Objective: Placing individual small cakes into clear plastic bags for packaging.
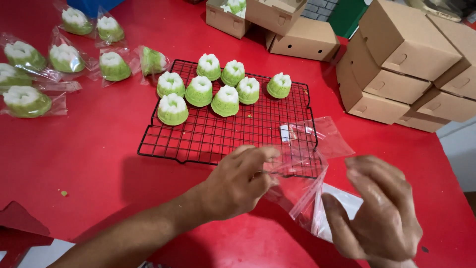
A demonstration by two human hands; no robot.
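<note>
So the person is standing at a red bench with both hands down near its front edge, fiddling with a clear plastic bag. The left hand is pinching the edge of the bag between thumb and fingertips, right over the front right corner of a black wire cooling rack. The right hand sits just beside it toward the right edge of the bench, fingers loosely spread and curled, thumb against the lower part of the plastic; I can't really tell whether it's got a proper grip or is just touching it. The bag itself hangs crumpled between the two hands, partly lying over the rack's corner, and there seems to be more clear plastic under it on the bench. On the far half of the rack there's a bunch of little green cakes with white tops, fluted like mini bundts, clustered close together, one sitting a bit apart to the right. Over by the far left corner of the bench are already bagged cakes, each in its own clear wrapper, spread out loosely. Along the far right side there's a stack of brown cardboard boxes, closed, plus one open box at the far edge with a cake or two inside.
</note>
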